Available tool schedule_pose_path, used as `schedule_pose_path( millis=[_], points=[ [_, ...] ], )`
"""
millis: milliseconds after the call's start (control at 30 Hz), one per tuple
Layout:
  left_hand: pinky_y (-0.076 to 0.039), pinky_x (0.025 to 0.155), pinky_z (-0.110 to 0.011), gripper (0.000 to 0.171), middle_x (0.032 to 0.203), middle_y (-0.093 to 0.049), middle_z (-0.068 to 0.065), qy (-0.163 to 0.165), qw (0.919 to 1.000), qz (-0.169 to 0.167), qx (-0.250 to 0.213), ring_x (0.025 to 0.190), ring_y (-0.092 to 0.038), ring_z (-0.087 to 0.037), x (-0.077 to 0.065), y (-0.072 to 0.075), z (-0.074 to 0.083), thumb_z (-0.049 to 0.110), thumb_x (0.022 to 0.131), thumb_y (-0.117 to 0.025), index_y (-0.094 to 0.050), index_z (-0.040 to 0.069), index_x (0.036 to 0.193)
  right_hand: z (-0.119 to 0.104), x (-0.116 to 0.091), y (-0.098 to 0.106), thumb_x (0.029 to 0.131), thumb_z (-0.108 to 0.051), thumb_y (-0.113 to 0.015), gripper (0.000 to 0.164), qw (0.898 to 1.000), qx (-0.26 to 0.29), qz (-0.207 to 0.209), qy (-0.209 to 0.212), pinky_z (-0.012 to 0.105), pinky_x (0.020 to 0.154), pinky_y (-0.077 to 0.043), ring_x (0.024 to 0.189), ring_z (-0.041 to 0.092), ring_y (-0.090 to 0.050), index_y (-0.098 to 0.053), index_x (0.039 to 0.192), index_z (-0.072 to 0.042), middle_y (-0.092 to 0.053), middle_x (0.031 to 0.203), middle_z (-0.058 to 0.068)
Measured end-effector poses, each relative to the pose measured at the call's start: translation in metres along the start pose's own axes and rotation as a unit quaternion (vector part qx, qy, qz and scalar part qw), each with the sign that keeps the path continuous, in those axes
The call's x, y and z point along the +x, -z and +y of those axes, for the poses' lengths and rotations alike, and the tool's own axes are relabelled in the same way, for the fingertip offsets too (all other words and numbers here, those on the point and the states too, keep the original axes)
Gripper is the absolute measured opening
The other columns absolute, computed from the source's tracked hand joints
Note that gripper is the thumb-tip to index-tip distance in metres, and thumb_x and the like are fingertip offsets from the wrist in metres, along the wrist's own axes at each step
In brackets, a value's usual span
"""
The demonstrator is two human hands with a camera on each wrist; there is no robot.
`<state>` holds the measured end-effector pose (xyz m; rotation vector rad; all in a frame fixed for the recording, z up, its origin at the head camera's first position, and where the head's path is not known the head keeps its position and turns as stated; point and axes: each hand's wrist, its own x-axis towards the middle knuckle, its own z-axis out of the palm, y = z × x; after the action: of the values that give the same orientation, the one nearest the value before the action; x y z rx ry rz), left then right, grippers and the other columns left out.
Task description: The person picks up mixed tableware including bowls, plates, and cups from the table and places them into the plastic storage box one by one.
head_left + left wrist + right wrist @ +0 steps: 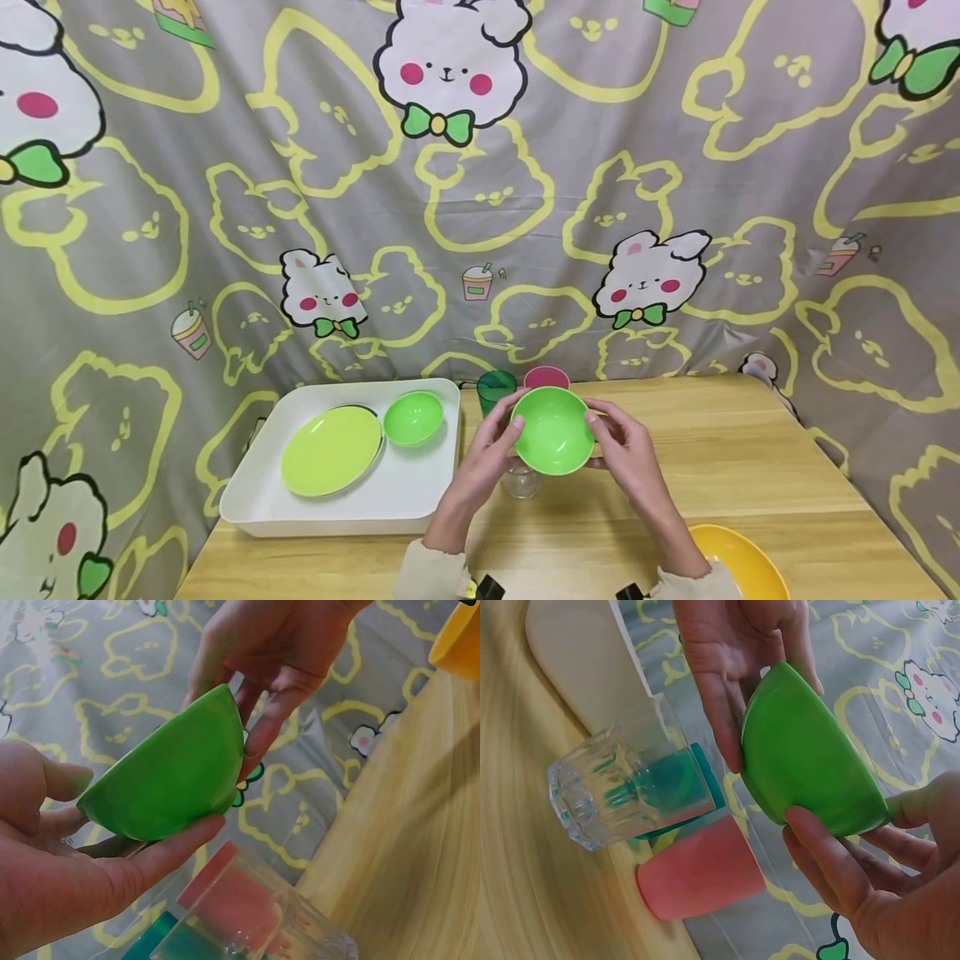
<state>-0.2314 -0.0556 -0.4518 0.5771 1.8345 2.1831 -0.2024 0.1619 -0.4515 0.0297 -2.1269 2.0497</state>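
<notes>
A light green bowl (555,431) is held up above the table between both hands, its inside turned toward the head camera. The left hand (483,454) grips its left side, thumb at the rim and fingers along the underside. On the opposite side the right hand (628,454) holds it the same way. Both wrist views show the bowl's smooth outer wall (176,776) and fingers spread against its base. Below and behind it stand a clear glass (622,787), a pink cup (701,870) and a teal cup (495,387), partly hidden by the hands in the head view.
On the left of the wooden table (720,467) is a white tray (420,487) with a yellow-green plate (333,450) and another green bowl (414,418) in it. A yellow-orange dish (750,567) sits near the right forearm. A patterned curtain (525,208) hangs behind.
</notes>
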Motion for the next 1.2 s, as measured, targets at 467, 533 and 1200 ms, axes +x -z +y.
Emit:
schedule_pose_path(
  millis=[467, 533, 1200],
  points=[
    [-0.062, 0.083, -0.052, 0.043, 0.149, -0.045, -0.020, 0.000, 0.9996, 0.011, 0.025, 0.118, -0.058, -0.032, -0.001, 0.004, 0.003, 0.013, 0.110, -0.044, -0.045, 0.010, 0.153, 0.000, 0.001, 0.002, 0.106, -0.016, -0.058, 0.033, 0.999, -0.010, -0.054, 0.003, 0.039, 0.068, -0.065, 0.091, 0.017, -0.072, -0.060, 0.135, 0.000, -0.067, 0.119, 0.027],
    [-0.062, 0.082, -0.052, 0.042, 0.148, -0.045, -0.022, -0.002, 0.9995, 0.011, 0.029, 0.119, -0.058, -0.032, -0.002, 0.004, 0.002, 0.013, 0.110, -0.044, -0.046, 0.009, 0.152, 0.001, 0.001, 0.003, 0.106, -0.015, -0.058, 0.032, 0.998, -0.012, -0.060, 0.002, 0.039, 0.069, -0.065, 0.092, 0.017, -0.072, -0.060, 0.135, 0.000, -0.067, 0.118, 0.027],
    [-0.063, 0.070, -0.039, 0.042, 0.149, -0.047, -0.021, 0.013, 0.9977, 0.050, 0.044, 0.115, -0.059, -0.030, -0.004, 0.021, 0.011, 0.011, 0.109, -0.047, -0.049, 0.012, 0.151, -0.008, -0.004, 0.014, 0.108, -0.023, -0.056, 0.039, 0.992, -0.038, -0.108, 0.044, 0.041, 0.081, -0.063, 0.105, 0.020, -0.072, -0.056, 0.138, 0.000, -0.063, 0.130, 0.027]
  ],
)
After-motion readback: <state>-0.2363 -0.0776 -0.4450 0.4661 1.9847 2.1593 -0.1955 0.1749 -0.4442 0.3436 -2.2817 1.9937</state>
